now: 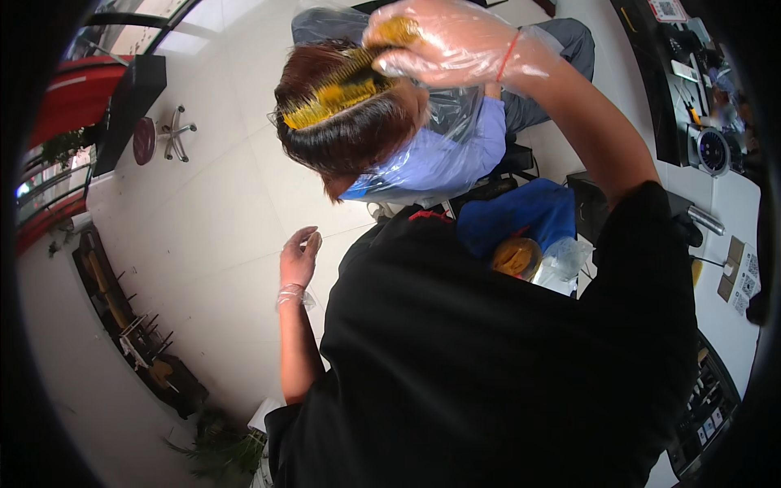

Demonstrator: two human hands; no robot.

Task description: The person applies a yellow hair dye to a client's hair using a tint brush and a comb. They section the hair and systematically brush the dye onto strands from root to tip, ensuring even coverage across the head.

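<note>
A seated person's dark reddish-brown hair is parted, with a band of yellow paste along the parting. At the top of the head is my right hand, in a clear plastic glove smeared with paste. It grips what looks like a dark toothed comb, mostly hidden by my fingers and blurred into the hair. My left hand, also gloved, hangs away from the head over the floor, fingers loosely curled and apart. Nothing clear shows in it. A clear plastic cape covers the seated person's shoulders.
Beside my right side, a bowl of orange-brown paste sits near a blue cloth and a crumpled clear plastic bag. A black counter with tools lies to the right. A wheeled stool lies tipped at left.
</note>
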